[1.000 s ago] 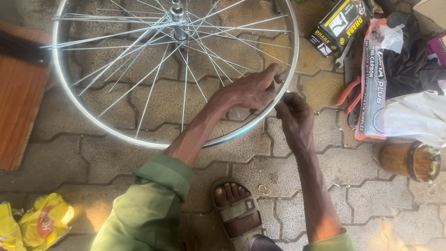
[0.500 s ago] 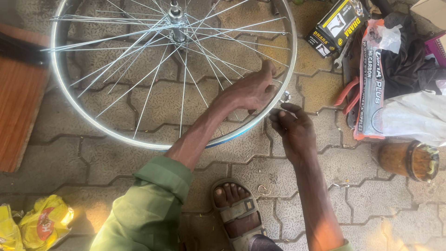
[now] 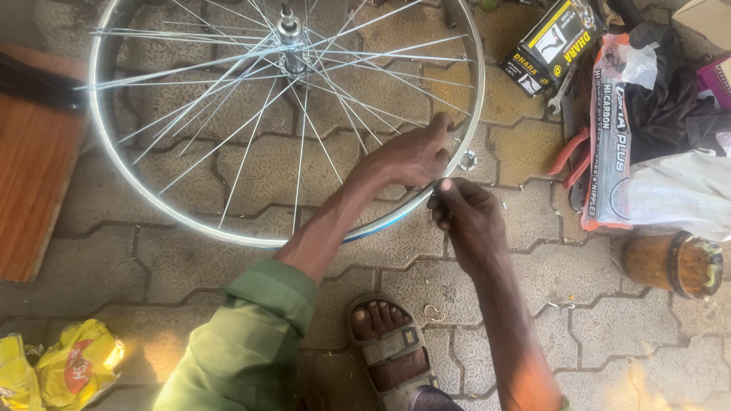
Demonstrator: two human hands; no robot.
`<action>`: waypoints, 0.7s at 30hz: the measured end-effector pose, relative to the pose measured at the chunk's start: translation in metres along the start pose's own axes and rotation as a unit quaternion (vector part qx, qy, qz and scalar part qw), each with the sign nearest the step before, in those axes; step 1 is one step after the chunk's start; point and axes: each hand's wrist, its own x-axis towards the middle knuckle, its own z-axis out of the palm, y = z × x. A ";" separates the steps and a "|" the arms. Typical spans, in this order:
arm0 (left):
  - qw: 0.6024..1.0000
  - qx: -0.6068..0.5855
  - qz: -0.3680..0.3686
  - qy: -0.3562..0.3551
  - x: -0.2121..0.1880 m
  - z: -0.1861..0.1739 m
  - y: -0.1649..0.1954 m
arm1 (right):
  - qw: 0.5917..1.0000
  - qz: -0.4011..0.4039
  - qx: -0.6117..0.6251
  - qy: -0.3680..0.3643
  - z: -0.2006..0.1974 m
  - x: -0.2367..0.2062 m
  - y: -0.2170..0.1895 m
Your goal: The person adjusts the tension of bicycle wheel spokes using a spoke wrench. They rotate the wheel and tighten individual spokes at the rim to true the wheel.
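Left hand (image 3: 407, 160) clamps the rim (image 3: 228, 232); right hand (image 3: 468, 217) pinches something tiny just beside that grip. It could slip and roll across the floor (image 3: 594, 266).

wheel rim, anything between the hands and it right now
Nothing visible does. The left hand rests right on the wheel rim, and the right hand touches its outer edge just below. The spokes lie farther in, clear of both hands.

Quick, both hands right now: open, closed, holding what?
Left hand: fingers closed over the wheel rim, gripping it.
Right hand: fingertips pinched at the rim's outer edge; what they hold cannot be told.
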 end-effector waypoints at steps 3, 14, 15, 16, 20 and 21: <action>0.999 0.004 0.022 0.049 0.002 0.007 -0.005 | 0.999 -0.031 -0.031 -0.009 0.007 0.001 -0.003; 0.961 0.254 0.111 -0.021 -0.101 -0.002 -0.036 | 0.998 -0.053 -0.021 -0.027 0.002 0.007 -0.006; 0.961 0.257 0.099 -0.018 -0.104 -0.001 -0.037 | 0.998 -0.059 -0.020 -0.027 0.003 0.007 -0.006; 0.962 0.259 0.088 -0.017 -0.104 0.003 -0.036 | 0.998 -0.060 -0.022 -0.026 0.004 0.007 -0.006; 0.957 0.198 0.156 0.143 -0.088 0.025 -0.031 | 0.996 -0.093 -0.013 -0.007 0.005 0.007 -0.007; 0.955 0.192 0.154 0.167 -0.079 0.030 -0.028 | 0.994 -0.108 -0.007 0.002 0.003 0.007 -0.007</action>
